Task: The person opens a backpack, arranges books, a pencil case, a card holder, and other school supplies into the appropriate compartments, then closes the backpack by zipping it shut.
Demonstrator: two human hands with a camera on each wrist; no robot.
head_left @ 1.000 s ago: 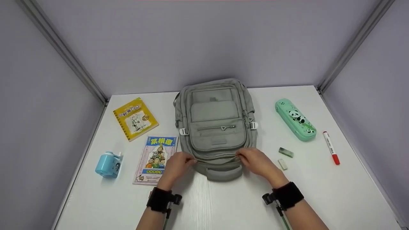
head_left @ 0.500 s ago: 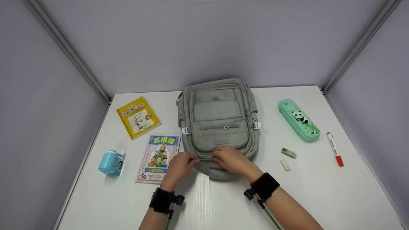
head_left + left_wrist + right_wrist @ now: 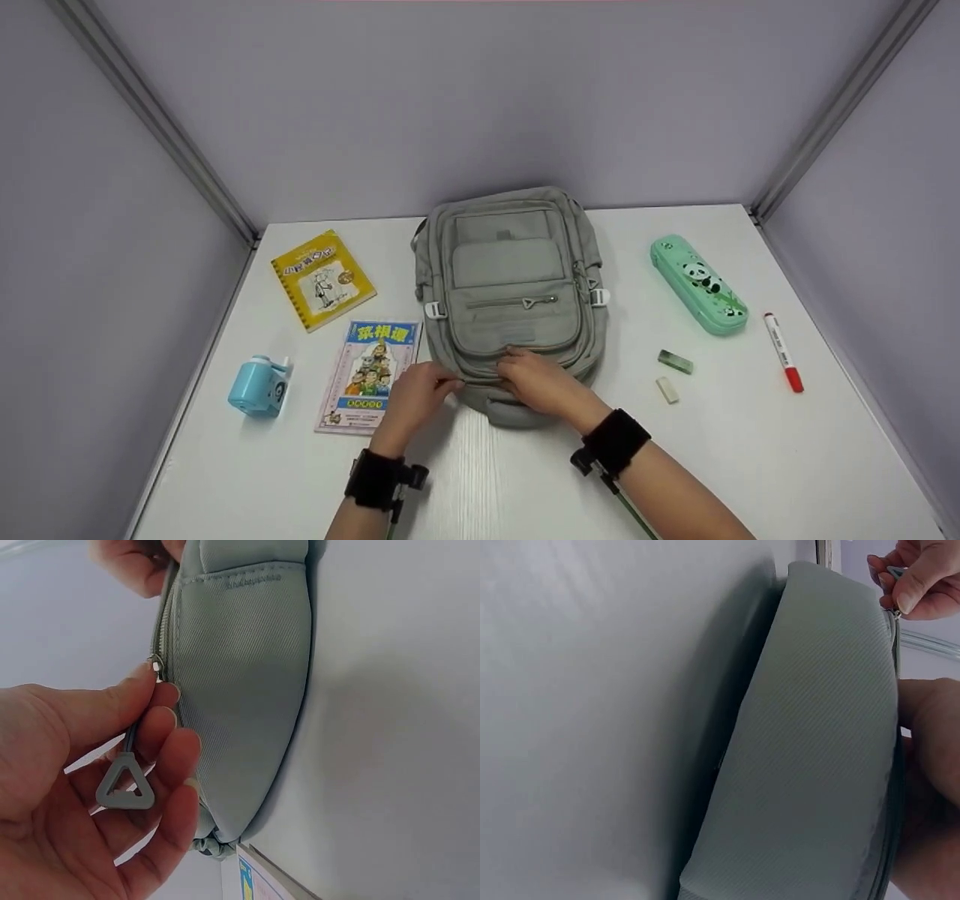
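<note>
A grey backpack [image 3: 508, 262] lies on the table, its carry handle toward the person. My left hand [image 3: 418, 397] is at the bag's near left corner. Thumb and forefinger pinch the zipper pull [image 3: 125, 784], whose triangular end hangs over the curled fingers in the left wrist view. The zipper slider [image 3: 156, 664] sits just at the thumb tip, with zipper teeth running on from it. My right hand [image 3: 541, 384] grips the bag's edge beside the zipper, right of the left hand. Its fingertips are partly hidden in the fabric.
On the left are a yellow book [image 3: 324, 280], a pink and blue book [image 3: 367, 375] partly under the left hand, and a blue pencil sharpener [image 3: 256, 386]. Rightward lie a green panda pencil case [image 3: 699, 285], a green eraser [image 3: 676, 361], a white eraser [image 3: 667, 389] and a red-capped marker [image 3: 784, 352].
My right hand has moved left along the bag's near edge, from the right corner to the middle, and grips there. The left hand stays at the left corner.
</note>
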